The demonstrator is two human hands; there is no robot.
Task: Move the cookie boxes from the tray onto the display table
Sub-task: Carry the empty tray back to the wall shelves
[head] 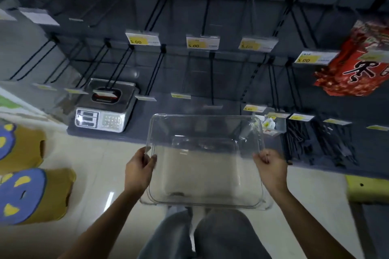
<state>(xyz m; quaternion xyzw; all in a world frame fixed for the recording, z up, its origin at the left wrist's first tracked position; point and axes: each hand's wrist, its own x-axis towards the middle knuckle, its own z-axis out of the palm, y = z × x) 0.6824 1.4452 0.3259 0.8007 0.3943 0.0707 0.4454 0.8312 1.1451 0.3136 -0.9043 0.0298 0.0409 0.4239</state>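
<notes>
A clear plastic tray (206, 119) hangs in front of me at waist height, with nothing visible inside it. My left hand (139, 171) grips its left rim and my right hand (271, 171) grips its right rim. No cookie boxes are in view. A display table does not show either. The frame is blurred by motion.
A dark wall of peg hooks with yellow price tags (143, 39) stands ahead. A silver weighing scale (104, 109) sits on the low ledge at left. Red snack bags (357, 63) hang at right. Yellow and blue cartons (31, 195) stand on the pale floor at left.
</notes>
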